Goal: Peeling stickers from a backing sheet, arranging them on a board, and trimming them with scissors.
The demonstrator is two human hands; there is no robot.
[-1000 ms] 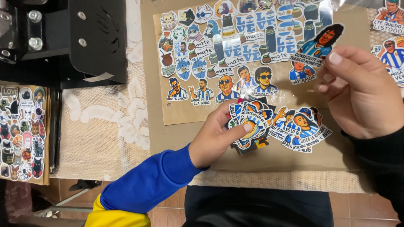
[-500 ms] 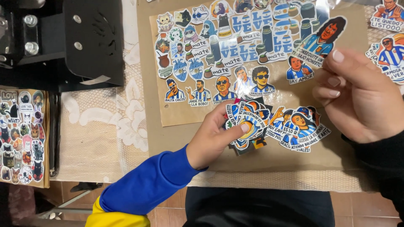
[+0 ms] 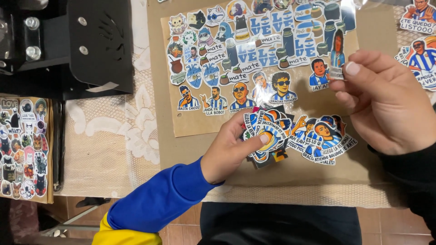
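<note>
My left hand (image 3: 231, 147), in a blue sleeve, presses thumb and fingers on a small stack of cut stickers (image 3: 268, 136) lying on brown paper. My right hand (image 3: 386, 100) pinches a narrow sticker of a dark-haired figure (image 3: 338, 52) between thumb and fingertips, holding it over the printed sticker sheet (image 3: 254, 59). More loose blue-and-white stickers (image 3: 324, 138) are fanned out just right of the stack, between my two hands.
A black press machine (image 3: 68, 45) stands at the upper left. Another sheet of cat stickers (image 3: 22, 149) lies at the left edge. A lace tablecloth (image 3: 109, 145) covers the table. Further stickers (image 3: 422, 45) lie at the upper right. Brown paper (image 3: 318, 174) reaches the table's front edge.
My right hand has turned the narrow sticker from slanted to upright and brought it closer over the sheet. My left hand stays on the stack.
</note>
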